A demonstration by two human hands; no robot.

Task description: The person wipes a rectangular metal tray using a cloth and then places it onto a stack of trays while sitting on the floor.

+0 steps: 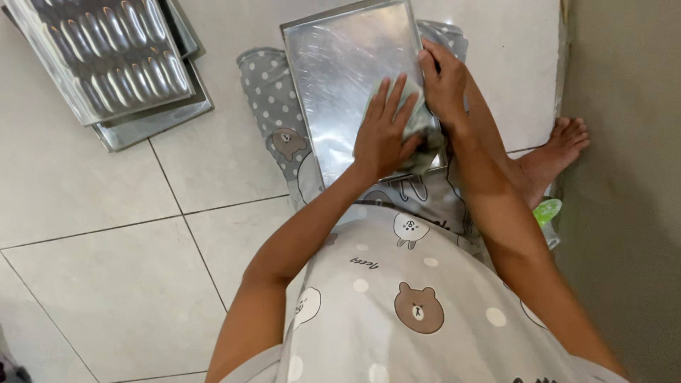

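Left hand: the left hand [383,135] is laid flat, fingers spread, pressing a pale green cloth [422,135] onto the tray [347,64]; nothing is pinched.
Right hand: the right hand [443,81] is curled over the tray's right rim just beyond the cloth, thumb and fingers clamped on the edge.
Step, as judged: the tray's face is being wiped. The cloth is best kept fully under the palm, with even pressure, and swept in overlapping passes away from the gripped rim toward the far left corner.
Steadying: the rim hold should be kept firm, since the tray rests on the lap and could tip under the pressing hand.
Tray, place: it lies across the knees on dotted grey fabric [273,99], under both hands, its long side running away from the body.
Tray, look: rectangular, shallow, bare metal with a raised rim; dull sheen, streaky reflections.
Farther left: a stack of moulded pans [106,57] is set on the tiled floor [92,234], well apart from the grip.
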